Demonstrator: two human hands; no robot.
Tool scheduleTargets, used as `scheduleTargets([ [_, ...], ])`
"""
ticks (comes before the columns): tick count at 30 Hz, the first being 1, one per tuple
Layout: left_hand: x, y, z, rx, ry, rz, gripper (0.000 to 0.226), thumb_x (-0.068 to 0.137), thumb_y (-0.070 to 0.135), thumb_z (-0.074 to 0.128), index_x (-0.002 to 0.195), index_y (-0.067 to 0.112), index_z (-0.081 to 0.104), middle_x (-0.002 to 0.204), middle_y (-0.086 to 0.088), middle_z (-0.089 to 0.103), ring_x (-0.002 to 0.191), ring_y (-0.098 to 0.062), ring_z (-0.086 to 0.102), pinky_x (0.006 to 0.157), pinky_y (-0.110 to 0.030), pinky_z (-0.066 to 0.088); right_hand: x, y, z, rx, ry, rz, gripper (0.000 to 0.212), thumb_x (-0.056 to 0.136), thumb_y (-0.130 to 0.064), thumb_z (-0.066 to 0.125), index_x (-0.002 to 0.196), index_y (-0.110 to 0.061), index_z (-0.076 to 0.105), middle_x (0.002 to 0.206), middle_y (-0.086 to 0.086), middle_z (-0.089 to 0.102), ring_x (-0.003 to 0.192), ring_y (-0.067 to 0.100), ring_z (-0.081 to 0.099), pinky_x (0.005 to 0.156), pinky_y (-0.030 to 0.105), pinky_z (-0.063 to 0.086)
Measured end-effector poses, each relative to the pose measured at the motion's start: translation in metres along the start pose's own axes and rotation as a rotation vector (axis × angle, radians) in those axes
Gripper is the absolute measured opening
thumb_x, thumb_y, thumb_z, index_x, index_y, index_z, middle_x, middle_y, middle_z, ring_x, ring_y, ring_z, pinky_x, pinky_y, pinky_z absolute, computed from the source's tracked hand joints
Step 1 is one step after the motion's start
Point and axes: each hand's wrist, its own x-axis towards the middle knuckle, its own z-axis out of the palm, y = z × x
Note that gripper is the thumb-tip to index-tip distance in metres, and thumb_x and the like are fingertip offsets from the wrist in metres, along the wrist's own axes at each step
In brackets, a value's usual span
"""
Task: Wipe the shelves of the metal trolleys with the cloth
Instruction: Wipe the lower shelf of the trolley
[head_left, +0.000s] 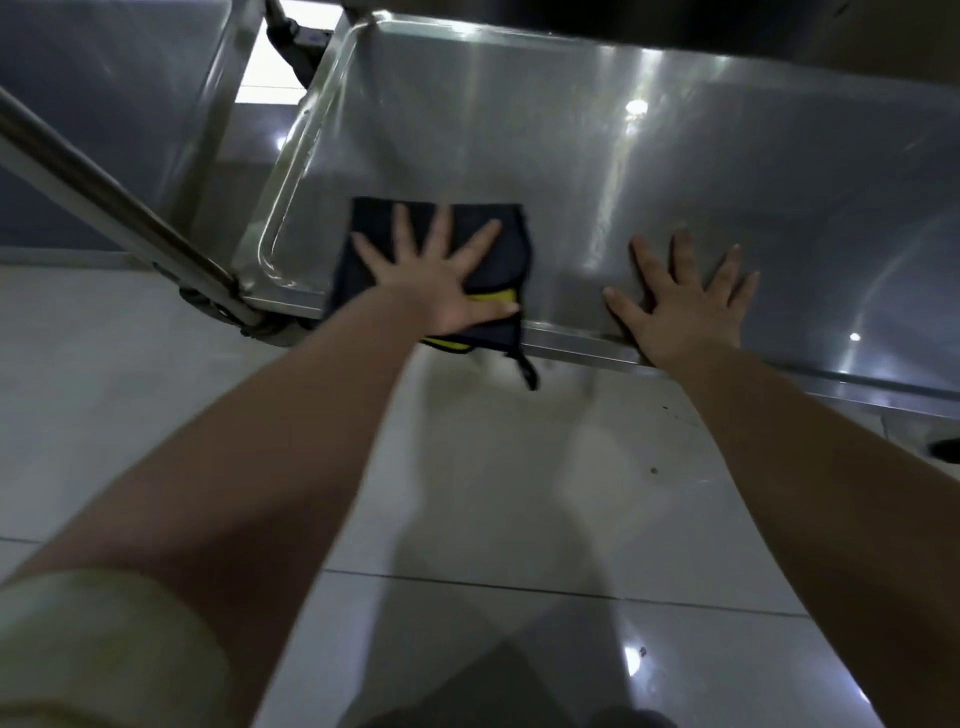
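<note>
Left hand (441, 280) lies flat, fingers spread, pressing a dark blue cloth (498, 249) with yellow trim onto the steel trolley shelf (597, 171) near its front left corner; the cloth's near edge hangs over the shelf rim. Right hand (685, 306) rests flat on the bare shelf beside it, fingers spread, gripping nothing; a second trolley (104, 93) stands at left on the tiled floor (493, 493).

Shelf (623, 171) shiny brushed metal; cloth (498, 234) matt; floor (519, 519) glossy tile.

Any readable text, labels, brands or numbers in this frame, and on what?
None readable.
The dark cloth shows yellow trim only, no lettering.
The trolley shelf shows glare, no markings.
The dark fitting at the top is too blurred to tell.
</note>
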Motion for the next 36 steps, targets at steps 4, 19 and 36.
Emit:
scheduleTargets([
  [4,-0.008,0.070,0.010,0.037,-0.032,0.172,0.092,0.070,0.095,0.025,0.144,0.060,-0.017,0.158,0.008,-0.033,0.142,-0.043,-0.031,0.098,-0.081,-0.012,0.002,0.007,-0.002,-0.013,-0.032,-0.023,0.072,0.086,-0.080,0.020,0.149,-0.056,-0.007,0.164,-0.008,-0.013,0.146,0.046,-0.013,0.115,0.063,-0.008],
  [19,-0.019,-0.107,0.012,-0.003,0.106,-0.097,0.083,0.068,0.094,0.011,0.141,0.065,-0.014,0.163,0.010,-0.019,0.149,-0.036,-0.016,0.109,-0.073,-0.009,0.018,-0.100,-0.015,-0.017,-0.080,-0.264,0.062,0.093,-0.072,0.017,0.149,-0.055,-0.006,0.163,-0.014,-0.013,0.143,0.053,-0.014,0.108,0.075,-0.003],
  [36,0.082,-0.111,-0.025,-0.021,0.188,-0.043,0.079,0.075,0.091,0.021,0.144,0.064,-0.007,0.165,0.005,-0.009,0.148,-0.039,-0.014,0.105,-0.077,-0.009,0.041,-0.145,-0.006,-0.077,0.034,-0.154,0.061,0.091,-0.073,0.001,0.147,-0.054,-0.016,0.163,-0.012,-0.016,0.144,0.053,-0.013,0.107,0.075,-0.006],
])
